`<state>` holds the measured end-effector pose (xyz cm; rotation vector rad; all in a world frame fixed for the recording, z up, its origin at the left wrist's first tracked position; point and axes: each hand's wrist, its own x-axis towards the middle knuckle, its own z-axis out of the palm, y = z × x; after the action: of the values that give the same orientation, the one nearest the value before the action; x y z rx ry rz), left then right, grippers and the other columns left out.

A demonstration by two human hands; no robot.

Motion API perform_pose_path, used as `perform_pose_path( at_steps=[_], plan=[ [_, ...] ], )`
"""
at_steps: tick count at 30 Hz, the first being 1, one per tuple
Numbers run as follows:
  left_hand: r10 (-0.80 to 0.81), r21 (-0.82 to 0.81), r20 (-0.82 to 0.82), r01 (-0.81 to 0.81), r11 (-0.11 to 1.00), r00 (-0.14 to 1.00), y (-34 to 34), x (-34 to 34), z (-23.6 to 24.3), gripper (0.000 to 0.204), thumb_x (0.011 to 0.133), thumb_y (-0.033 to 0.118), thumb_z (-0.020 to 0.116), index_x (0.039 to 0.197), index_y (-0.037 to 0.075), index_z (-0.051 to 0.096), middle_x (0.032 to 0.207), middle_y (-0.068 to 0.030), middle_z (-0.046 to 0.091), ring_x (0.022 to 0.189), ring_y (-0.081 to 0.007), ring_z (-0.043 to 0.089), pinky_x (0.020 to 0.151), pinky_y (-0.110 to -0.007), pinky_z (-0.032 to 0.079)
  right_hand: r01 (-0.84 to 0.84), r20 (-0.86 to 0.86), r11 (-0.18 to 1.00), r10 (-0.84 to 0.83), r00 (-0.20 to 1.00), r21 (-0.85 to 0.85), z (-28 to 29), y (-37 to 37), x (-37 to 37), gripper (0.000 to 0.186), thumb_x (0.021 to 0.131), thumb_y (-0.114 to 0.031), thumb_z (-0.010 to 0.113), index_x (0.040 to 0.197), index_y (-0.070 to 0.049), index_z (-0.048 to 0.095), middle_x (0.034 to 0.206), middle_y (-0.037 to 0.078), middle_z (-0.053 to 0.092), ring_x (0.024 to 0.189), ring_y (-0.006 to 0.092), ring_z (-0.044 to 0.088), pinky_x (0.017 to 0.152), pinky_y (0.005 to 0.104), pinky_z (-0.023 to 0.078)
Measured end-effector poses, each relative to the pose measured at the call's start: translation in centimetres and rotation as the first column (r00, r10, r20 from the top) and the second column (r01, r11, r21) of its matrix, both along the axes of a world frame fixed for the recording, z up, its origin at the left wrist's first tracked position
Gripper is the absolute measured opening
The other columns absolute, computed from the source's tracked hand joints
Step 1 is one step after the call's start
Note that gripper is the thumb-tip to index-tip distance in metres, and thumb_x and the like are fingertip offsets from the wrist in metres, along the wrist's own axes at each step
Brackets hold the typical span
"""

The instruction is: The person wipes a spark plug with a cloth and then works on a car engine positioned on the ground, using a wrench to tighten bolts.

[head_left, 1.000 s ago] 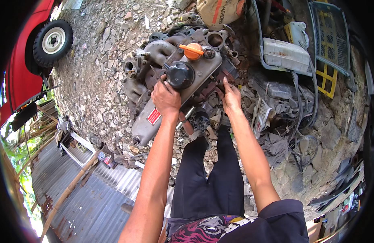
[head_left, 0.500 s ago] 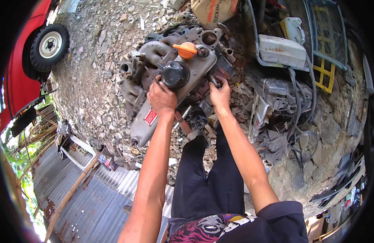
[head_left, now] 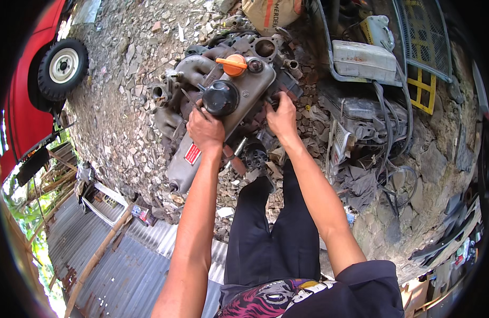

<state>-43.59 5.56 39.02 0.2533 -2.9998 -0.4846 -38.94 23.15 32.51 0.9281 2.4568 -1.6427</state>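
Observation:
An engine's grey valve cover (head_left: 231, 119) lies slantwise across a pile of greasy engine parts, with an orange filler cap (head_left: 235, 64) and a round black canister (head_left: 220, 98) on top. My left hand (head_left: 205, 130) is closed against the cover just below the canister. From its fingers a thin dark metal rod (head_left: 190, 99) sticks out to the upper left; its other end is hidden. At the cover's right edge, my right hand (head_left: 282, 115) pinches a short dark cylindrical piece (head_left: 273, 102), mostly covered by the fingers.
Curved intake pipes (head_left: 194, 69) stick out left of the cover. A hammer-like tool with a brownish handle (head_left: 235, 160) lies below it. Rubble (head_left: 128, 116) covers the ground. Rightward are a grey metal tank (head_left: 361, 59) and hoses; a red vehicle's wheel (head_left: 63, 67) stands far left.
My right hand has shifted slightly up and left along the cover's edge, and the dark cylindrical piece shows less. The left hand keeps its place by the canister. The whole view has shifted slightly.

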Motion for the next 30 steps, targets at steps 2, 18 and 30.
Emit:
perform_pose_path(
  at_steps=[2,18,30],
  plan=[
    [-0.004,0.014,-0.020,0.005,1.000,1.000,0.3,0.0,0.2,0.029,0.096,0.014,0.047,0.117,0.002,0.063,0.108,-0.0246,0.068,0.102,-0.0445,0.063,0.088,-0.051,0.047,-0.124,-0.167,0.961,0.169,0.971,0.246,-0.7,0.0,0.7,0.036,0.086,-0.021,0.073,0.108,0.001,0.055,0.097,0.028,0.068,0.097,0.0444,0.065,0.081,0.0460,0.052],
    [0.000,-0.003,0.013,0.000,1.000,1.000,-0.2,0.1,0.1,0.028,0.095,0.013,0.048,0.117,0.002,0.063,0.107,-0.0243,0.068,0.101,-0.0439,0.063,0.088,-0.051,0.047,-0.169,-0.081,0.956,0.193,0.978,0.238,1.5,-0.3,0.7,0.043,0.078,-0.004,0.069,0.117,0.000,0.051,0.105,0.023,0.058,0.097,0.0463,0.061,0.080,0.0513,0.051],
    [-0.005,-0.007,0.005,0.005,1.000,1.000,0.0,0.0,0.1,0.030,0.095,0.013,0.048,0.119,0.002,0.063,0.110,-0.0249,0.067,0.104,-0.0438,0.062,0.090,-0.050,0.047,-0.106,0.023,0.994,0.106,0.994,0.014,0.7,0.9,-1.0,0.049,0.085,-0.031,0.072,0.107,0.007,0.049,0.091,0.034,0.067,0.091,0.0495,0.066,0.079,0.0528,0.053]
  ],
)
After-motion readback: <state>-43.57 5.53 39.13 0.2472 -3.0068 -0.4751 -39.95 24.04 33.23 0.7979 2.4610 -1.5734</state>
